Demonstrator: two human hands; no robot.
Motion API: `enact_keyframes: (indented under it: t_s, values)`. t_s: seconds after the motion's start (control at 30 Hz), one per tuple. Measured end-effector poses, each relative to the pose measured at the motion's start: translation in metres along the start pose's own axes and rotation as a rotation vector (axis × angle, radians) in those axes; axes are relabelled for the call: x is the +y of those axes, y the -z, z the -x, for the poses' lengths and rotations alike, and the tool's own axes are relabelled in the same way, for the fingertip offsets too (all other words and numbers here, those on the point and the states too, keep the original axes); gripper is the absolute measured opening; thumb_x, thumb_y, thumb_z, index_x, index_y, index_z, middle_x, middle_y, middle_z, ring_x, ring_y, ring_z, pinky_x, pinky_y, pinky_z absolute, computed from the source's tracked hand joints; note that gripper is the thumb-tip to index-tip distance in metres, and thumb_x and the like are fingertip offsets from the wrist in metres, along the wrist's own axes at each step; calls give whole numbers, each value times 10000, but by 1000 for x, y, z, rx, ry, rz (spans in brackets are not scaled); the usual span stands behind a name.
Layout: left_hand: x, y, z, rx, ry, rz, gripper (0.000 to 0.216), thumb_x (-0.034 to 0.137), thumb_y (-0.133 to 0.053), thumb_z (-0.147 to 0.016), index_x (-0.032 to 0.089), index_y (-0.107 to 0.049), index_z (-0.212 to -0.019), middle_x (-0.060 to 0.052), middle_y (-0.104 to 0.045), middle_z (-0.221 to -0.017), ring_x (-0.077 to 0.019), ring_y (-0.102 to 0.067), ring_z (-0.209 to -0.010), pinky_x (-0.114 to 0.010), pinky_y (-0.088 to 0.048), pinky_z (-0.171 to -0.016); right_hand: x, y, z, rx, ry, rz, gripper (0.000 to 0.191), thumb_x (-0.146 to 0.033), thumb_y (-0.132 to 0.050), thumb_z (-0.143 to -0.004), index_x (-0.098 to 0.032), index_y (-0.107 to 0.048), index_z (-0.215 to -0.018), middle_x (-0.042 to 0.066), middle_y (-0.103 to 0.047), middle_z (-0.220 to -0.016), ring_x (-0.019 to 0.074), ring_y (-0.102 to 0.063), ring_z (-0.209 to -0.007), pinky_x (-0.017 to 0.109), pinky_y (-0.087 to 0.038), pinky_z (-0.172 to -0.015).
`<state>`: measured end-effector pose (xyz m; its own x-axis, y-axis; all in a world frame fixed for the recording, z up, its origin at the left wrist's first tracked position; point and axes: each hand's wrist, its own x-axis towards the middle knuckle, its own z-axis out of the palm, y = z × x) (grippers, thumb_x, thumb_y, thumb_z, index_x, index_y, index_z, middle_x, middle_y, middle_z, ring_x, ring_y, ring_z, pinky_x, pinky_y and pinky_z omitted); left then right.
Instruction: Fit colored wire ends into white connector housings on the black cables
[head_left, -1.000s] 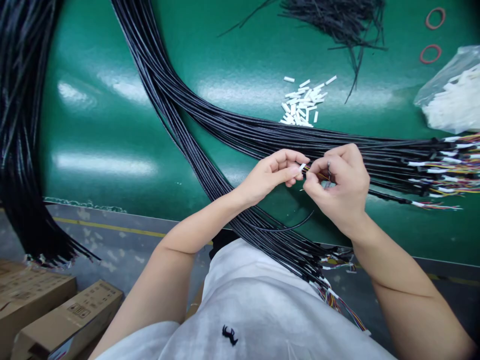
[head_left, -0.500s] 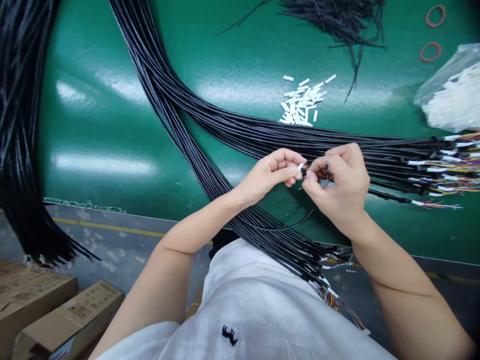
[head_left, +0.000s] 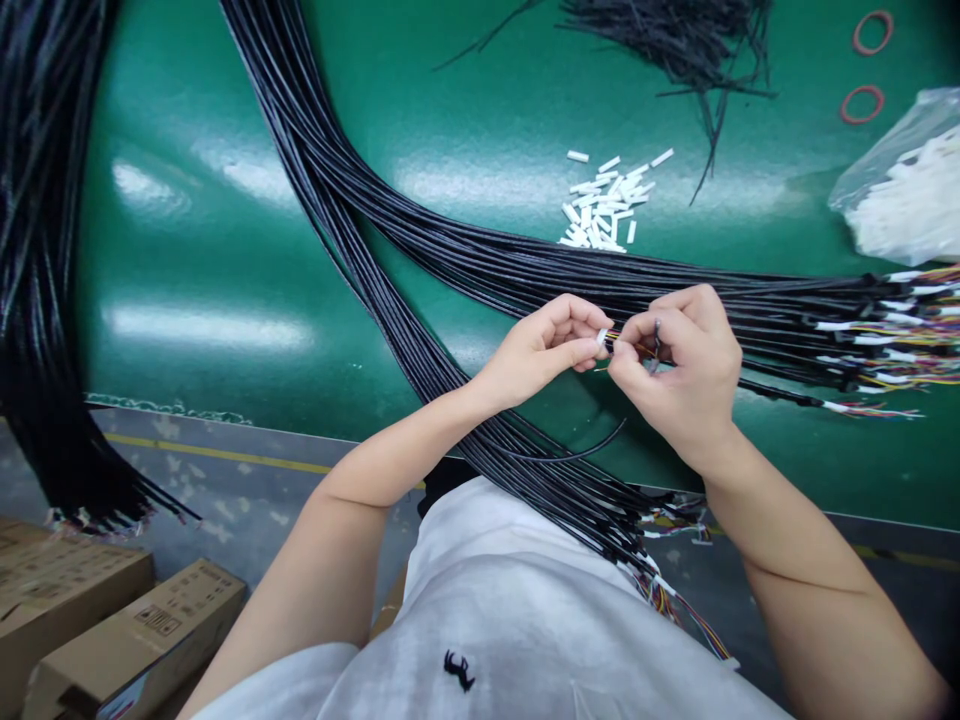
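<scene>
Between the thumb and fingers of my left hand (head_left: 559, 342) is a small white connector (head_left: 602, 337), pinched at its sides. Thin coloured wires (head_left: 616, 340) run from it to my right hand (head_left: 679, 365), whose thumb and forefinger are closed on them. A dark strand with a greyish end (head_left: 657, 340) shows at the right hand's curled fingers; what it belongs to is hard to make out. Both hands are held close together over a bundle of black cables (head_left: 525, 270), whose stripped ends (head_left: 900, 340) with white sleeves and coloured wires lie at the right.
A second black cable bundle (head_left: 420, 350) crosses under my left forearm to the table's front edge. White tube pieces (head_left: 600, 205) lie in a pile, near black ties (head_left: 667, 40), red rings (head_left: 862, 104) and a clear bag (head_left: 907, 195). Cardboard boxes (head_left: 142, 635) stand on the floor at left.
My right hand has shifted very slightly to the right, and the white connector has turned a little in my left fingers. Everything else stays as it was.
</scene>
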<state>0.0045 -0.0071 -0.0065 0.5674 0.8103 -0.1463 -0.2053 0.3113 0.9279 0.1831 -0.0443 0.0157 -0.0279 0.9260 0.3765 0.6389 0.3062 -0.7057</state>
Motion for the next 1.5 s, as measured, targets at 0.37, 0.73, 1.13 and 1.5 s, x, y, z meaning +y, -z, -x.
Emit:
enact_keyframes:
  t_s: [0.37, 0.73, 1.13, 1.5]
  values:
    - [2, 3, -1, -47, 7, 17, 381, 455, -826, -835, 180, -620, -998, -2, -723, -830, -82, -673, -737, -222, -547, -692, -1, 1, 0, -13, 33, -55, 143, -102, -646, -813, -229, -611, -756, 25, -539, -838, 134, -516, -661, 294, -430, -523]
    - [2, 4, -1, -71, 89, 80, 438, 485, -845, -805, 167, -620, -1006, -8, -722, -818, -84, -669, -712, -217, -542, -668, 0, 0, 2, 20, 63, 28, 140, -103, -641, -829, -233, -629, -782, 32, -572, -850, 137, -520, -644, 303, -435, -526]
    - [4, -1, -1, -6, 78, 146, 324, 399, -829, -836, 165, -660, -984, 1, -726, -820, -67, -659, -758, -177, -499, -671, 5, -1, -2, -30, 29, -124, 137, -75, -677, -783, -205, -635, -767, 5, -522, -825, 111, -513, -661, 254, -422, -518]
    - [11, -1, -1, 93, 42, 206, 239, 345, -797, -851, 187, -685, -991, 27, -686, -835, -57, -638, -783, -178, -487, -735, 11, 6, -2, -149, -101, -419, 242, -76, -577, -908, -265, -726, -930, 26, -557, -973, 118, -622, -705, 284, -630, -584]
